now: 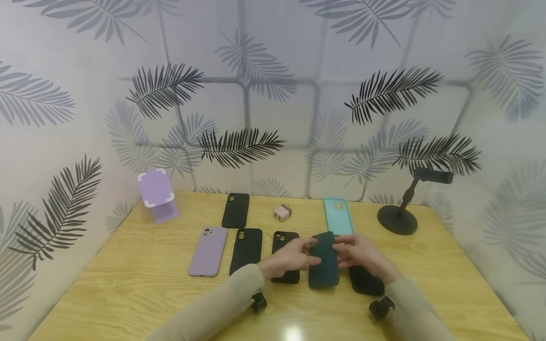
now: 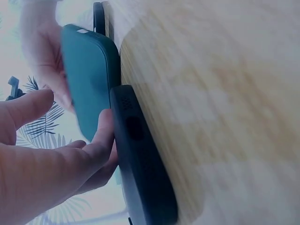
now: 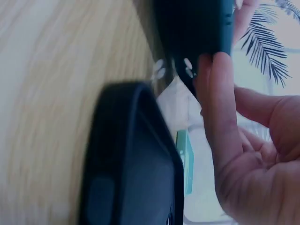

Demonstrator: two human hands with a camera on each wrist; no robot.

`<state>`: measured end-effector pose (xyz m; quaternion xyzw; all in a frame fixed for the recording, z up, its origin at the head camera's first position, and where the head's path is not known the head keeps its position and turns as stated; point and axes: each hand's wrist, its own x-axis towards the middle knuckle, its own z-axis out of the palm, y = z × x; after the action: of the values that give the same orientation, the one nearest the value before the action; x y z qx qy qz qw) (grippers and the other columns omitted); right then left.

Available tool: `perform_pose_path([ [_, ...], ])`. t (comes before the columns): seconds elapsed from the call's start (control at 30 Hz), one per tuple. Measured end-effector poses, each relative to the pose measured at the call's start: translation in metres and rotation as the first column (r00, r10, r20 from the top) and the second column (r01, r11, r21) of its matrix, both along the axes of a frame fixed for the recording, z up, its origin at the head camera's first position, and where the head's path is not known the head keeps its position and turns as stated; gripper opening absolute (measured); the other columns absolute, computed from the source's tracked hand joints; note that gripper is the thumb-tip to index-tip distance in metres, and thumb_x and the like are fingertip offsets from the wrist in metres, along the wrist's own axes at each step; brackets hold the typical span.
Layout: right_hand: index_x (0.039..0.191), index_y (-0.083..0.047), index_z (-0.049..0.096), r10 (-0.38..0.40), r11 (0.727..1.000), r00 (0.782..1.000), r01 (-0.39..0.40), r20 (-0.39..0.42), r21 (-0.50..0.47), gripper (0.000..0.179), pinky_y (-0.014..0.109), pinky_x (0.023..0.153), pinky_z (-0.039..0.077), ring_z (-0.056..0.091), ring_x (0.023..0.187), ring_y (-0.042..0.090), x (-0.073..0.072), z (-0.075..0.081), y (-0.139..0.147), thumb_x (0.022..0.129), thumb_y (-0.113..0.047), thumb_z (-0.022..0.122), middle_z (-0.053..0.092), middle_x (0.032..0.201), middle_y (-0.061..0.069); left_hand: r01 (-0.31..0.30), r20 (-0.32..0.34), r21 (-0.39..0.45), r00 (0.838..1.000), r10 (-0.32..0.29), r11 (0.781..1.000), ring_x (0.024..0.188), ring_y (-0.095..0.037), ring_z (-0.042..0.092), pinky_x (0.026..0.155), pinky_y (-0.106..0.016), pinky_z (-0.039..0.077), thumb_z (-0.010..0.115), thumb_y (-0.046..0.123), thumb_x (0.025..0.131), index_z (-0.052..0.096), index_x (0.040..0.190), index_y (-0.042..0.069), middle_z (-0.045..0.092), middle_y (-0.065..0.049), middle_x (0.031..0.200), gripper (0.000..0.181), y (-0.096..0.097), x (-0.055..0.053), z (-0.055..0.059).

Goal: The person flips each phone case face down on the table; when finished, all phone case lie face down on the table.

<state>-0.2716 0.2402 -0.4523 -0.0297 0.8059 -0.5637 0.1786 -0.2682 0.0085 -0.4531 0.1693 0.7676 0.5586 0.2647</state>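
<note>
A dark green phone case (image 1: 324, 265) is raised at a tilt between my two hands, its camera holes partly hidden. My left hand (image 1: 287, 258) holds its left edge, with fingertips over the face; in the left wrist view, those fingers pass close above a black phone case (image 2: 140, 154). My right hand (image 1: 362, 253) holds the opposite edge near the top. In the right wrist view, two right fingertips (image 3: 220, 61) touch the green case (image 3: 192, 28) beside its camera holes. Below my right hand lies another black phone case (image 1: 367, 282), partly covered.
Two black phone cases (image 1: 246, 251) (image 1: 236, 210) and a lilac one (image 1: 208, 251) lie to the left. Behind stand a small pink charger plug (image 1: 282, 212) and a turquoise case (image 1: 340, 220). A purple stand (image 1: 157, 192) and a black phone stand (image 1: 398, 218) flank the wooden table.
</note>
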Motion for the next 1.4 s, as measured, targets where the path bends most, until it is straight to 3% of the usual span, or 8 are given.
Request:
perform_pose_path([
  [0.13, 0.13, 0.017, 0.051, -0.004, 0.996, 0.998, 0.01, -0.067, 0.085, 0.043, 0.035, 0.063, 0.061, 0.071, 0.072, 0.019, 0.002, -0.003, 0.003, 0.096, -0.008, 0.06, 0.073, 0.092, 0.019, 0.002, 0.009, 0.009, 1.0, -0.002, 1.0, 0.134, -0.036, 0.045, 0.097, -0.043, 0.053, 0.066, 0.017, 0.094, 0.04, 0.149, 0.007, 0.039, -0.023, 0.149, 0.062, 0.0, 0.001, 0.001],
  [0.37, 0.119, 0.016, 0.061, -0.022, 0.977, 0.991, 0.049, -0.128, 0.21, 0.033, 0.034, 0.058, 0.061, 0.071, 0.066, 0.02, 0.002, -0.007, 0.001, 0.092, -0.002, 0.064, 0.073, 0.087, 0.02, -0.003, 0.012, 0.004, 1.0, 0.003, 1.0, 0.129, -0.034, 0.051, 0.095, -0.042, 0.054, 0.067, 0.017, 0.094, 0.04, 0.148, 0.005, 0.042, -0.023, 0.146, 0.061, 0.001, -0.001, 0.0],
  [0.6, 0.119, 0.015, 0.061, -0.021, 0.969, 0.993, 0.049, -0.118, 0.243, 0.033, 0.035, 0.06, 0.061, 0.072, 0.067, 0.02, 0.0, -0.004, 0.003, 0.091, -0.002, 0.064, 0.073, 0.087, 0.019, -0.008, 0.002, 0.0, 1.0, 0.008, 1.0, 0.123, -0.031, 0.056, 0.094, -0.041, 0.055, 0.066, 0.018, 0.095, 0.039, 0.148, 0.003, 0.044, -0.023, 0.144, 0.062, 0.002, 0.0, 0.001],
  [0.83, 0.124, 0.016, 0.057, 0.003, 0.983, 0.993, 0.018, -0.114, 0.185, 0.036, 0.036, 0.065, 0.061, 0.073, 0.077, 0.022, 0.0, 0.001, 0.012, 0.095, -0.005, 0.061, 0.073, 0.094, 0.022, -0.028, -0.014, -0.008, 1.0, 0.028, 1.0, 0.118, -0.03, 0.06, 0.096, -0.043, 0.053, 0.064, 0.019, 0.096, 0.038, 0.148, 0.003, 0.043, -0.023, 0.145, 0.06, 0.0, -0.001, 0.007],
  [1.07, 0.129, 0.016, 0.053, -0.002, 0.994, 0.986, 0.02, -0.166, 0.106, 0.041, 0.035, 0.067, 0.061, 0.073, 0.085, 0.025, -0.01, 0.01, 0.028, 0.095, -0.006, 0.062, 0.07, 0.104, 0.028, -0.09, -0.026, 0.033, 0.996, 0.091, 0.995, 0.117, -0.035, 0.06, 0.101, -0.048, 0.049, 0.062, 0.021, 0.098, 0.041, 0.147, 0.007, 0.047, -0.022, 0.142, 0.056, 0.003, -0.018, 0.019],
  [1.4, 0.129, 0.011, 0.057, 0.002, 0.98, 0.955, 0.057, -0.297, 0.191, 0.041, 0.034, 0.079, 0.06, 0.069, 0.101, 0.032, -0.028, 0.016, 0.046, 0.096, -0.012, 0.063, 0.063, 0.123, 0.03, -0.126, -0.004, 0.149, 0.992, 0.128, 0.981, 0.119, -0.038, 0.058, 0.097, -0.046, 0.052, 0.061, 0.015, 0.097, 0.047, 0.141, 0.005, 0.056, -0.019, 0.133, 0.047, 0.014, -0.046, 0.019],
])
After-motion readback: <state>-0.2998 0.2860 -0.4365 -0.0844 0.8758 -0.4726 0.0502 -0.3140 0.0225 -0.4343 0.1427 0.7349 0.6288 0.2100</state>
